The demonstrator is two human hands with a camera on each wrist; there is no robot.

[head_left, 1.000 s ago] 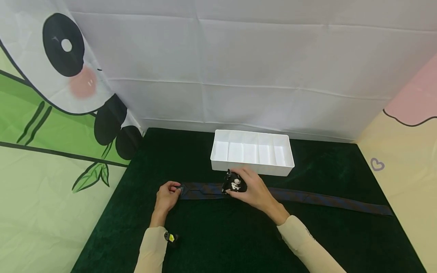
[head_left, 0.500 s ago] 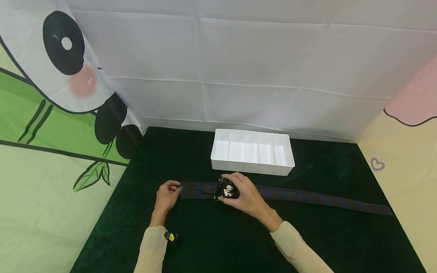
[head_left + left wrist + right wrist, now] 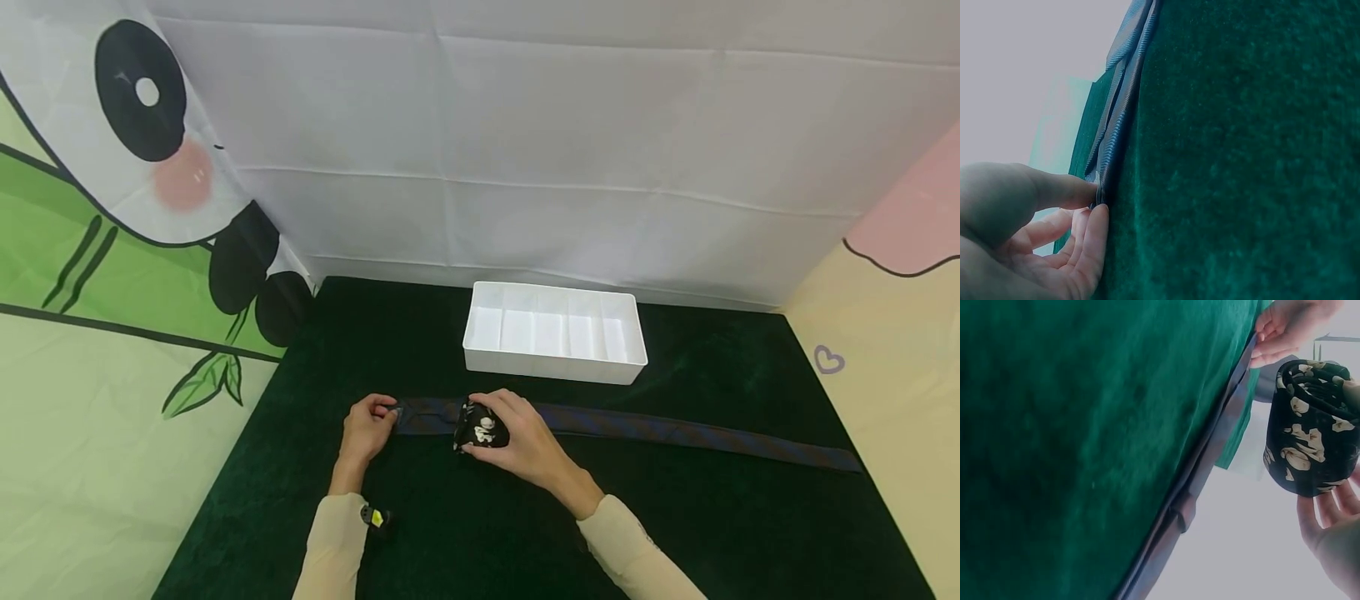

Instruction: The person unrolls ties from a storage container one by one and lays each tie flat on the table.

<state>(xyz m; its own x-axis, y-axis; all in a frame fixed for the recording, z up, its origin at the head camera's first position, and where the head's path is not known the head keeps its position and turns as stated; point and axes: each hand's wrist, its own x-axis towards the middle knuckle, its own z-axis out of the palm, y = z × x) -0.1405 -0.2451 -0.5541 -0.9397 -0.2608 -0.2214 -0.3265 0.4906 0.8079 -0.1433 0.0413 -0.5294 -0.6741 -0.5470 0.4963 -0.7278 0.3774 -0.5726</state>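
A long blue and brown necktie (image 3: 675,432) lies stretched flat across the dark green cloth, its right end near the table's right edge. At its left end my left hand (image 3: 365,433) pinches the tip between thumb and fingers; the left wrist view shows this pinch on the tie's end (image 3: 1099,190) close to the cloth. My right hand (image 3: 528,443) grips a rolled-up black necktie (image 3: 482,428) with cream flowers, held over the flat tie a short way right of my left hand. In the right wrist view the black roll (image 3: 1310,434) shows its coiled layers, thumb and fingers on opposite sides.
Behind the tie stands a white box (image 3: 555,367) divided into several compartments, with nothing seen in them. A white curtain (image 3: 525,150) rises behind the table. Printed cloth with a cartoon face hangs at the left.
My right hand has moved left and slightly toward me along the flat tie, carrying the black rolled tie. My left hand keeps its pinch in the same place.
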